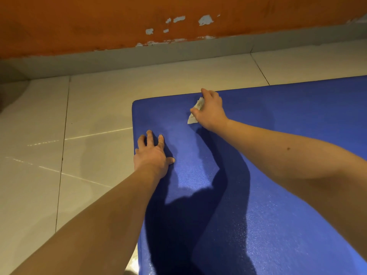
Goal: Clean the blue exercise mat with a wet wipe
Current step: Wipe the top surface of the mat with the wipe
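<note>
mat (258,195): blue, flat on floor | wipe (195,111): crumpled, soiled, on mat's far edge

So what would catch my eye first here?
The bright blue exercise mat fills the lower right, on pale floor tiles below a chipped orange wall. The right hand holds a soiled white wipe near the mat's far edge, while the left hand rests spread by its left edge.

Head view, looking forward-down, close over floor (95,108).
</note>
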A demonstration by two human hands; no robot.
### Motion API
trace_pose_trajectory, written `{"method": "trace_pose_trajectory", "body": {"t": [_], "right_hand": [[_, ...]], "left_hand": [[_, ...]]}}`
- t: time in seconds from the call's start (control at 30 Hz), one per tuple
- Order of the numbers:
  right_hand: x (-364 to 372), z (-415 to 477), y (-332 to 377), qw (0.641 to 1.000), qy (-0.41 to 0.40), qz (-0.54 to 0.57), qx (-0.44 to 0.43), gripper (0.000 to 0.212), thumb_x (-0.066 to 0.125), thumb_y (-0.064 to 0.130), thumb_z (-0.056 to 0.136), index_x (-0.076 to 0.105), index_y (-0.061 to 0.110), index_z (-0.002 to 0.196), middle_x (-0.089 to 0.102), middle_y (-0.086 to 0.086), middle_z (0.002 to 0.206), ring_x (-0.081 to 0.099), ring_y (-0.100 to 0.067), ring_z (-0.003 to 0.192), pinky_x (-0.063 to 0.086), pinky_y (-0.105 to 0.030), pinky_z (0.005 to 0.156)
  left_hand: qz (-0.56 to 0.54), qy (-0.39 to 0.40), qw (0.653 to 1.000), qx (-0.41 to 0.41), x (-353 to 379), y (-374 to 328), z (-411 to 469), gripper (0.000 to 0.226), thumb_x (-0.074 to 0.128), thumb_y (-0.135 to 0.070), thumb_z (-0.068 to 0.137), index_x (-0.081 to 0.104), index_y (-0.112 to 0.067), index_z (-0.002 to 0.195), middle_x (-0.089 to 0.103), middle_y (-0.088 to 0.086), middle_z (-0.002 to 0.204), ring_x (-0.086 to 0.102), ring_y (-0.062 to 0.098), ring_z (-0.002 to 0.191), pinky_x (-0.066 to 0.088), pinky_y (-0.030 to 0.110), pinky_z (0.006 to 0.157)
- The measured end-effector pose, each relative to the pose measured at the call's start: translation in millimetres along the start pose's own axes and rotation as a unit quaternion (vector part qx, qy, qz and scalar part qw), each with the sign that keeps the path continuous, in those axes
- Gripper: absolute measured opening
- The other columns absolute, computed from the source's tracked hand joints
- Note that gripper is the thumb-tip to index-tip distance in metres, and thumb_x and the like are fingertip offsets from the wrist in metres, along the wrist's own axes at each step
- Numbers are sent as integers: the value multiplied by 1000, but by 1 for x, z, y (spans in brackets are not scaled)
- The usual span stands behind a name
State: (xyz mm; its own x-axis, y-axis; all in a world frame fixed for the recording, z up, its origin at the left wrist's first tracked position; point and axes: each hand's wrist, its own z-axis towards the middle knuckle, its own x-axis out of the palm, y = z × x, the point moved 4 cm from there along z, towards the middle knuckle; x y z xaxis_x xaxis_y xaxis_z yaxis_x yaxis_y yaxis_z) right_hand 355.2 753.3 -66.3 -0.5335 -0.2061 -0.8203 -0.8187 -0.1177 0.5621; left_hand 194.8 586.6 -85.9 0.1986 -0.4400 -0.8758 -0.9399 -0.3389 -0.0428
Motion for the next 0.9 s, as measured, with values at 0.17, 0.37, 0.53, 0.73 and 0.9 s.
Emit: {"method": "trace_pose_trajectory", "body": {"t": [0.17,0.37,0.53,0.73,0.9], "right_hand": [[23,-34,2,980,14,-180,-89,64,47,40,102,27,18,158,16,-18,164,11,-39,152,33,-52,114],[46,-27,-15,965,109,-237,-36,67,22,53,107,9,17,162,-14,-20,166,-14,-41,153,0,-52,125],[46,-25,-25,965,97,-240,-51,71,22,59,104,-2,25,162,-18,-23,165,-19,-42,151,-4,-52,125],[47,-17,-31,968,86,-232,-45,68,20,51,107,0,18,162,-13,-20,167,-14,-39,153,-3,-51,125],[57,-4,-12,978,77,-187,-55,66,26,35,109,6,-3,158,-1,-20,167,-9,-33,155,-1,-47,126]], "left_hand": [[-2,-3,1000,2,1,0,0,88,52,-60,95,-1,-32,160,-17,0,166,-10,30,153,34,50,116],[-5,-3,1000,3,1,0,-1,89,52,-59,95,-2,-32,160,-16,0,166,-10,31,153,31,50,118],[-7,-1,1000,5,1,-1,0,88,52,-59,96,-2,-31,160,-18,1,166,-11,31,153,30,50,119],[0,-5,1000,7,1,0,-1,88,51,-59,96,-2,-30,160,-18,2,166,-11,31,152,32,50,117],[3,-9,1000,14,2,1,-1,88,50,-60,96,-1,-30,160,-17,2,166,-10,32,152,34,50,116]]}}
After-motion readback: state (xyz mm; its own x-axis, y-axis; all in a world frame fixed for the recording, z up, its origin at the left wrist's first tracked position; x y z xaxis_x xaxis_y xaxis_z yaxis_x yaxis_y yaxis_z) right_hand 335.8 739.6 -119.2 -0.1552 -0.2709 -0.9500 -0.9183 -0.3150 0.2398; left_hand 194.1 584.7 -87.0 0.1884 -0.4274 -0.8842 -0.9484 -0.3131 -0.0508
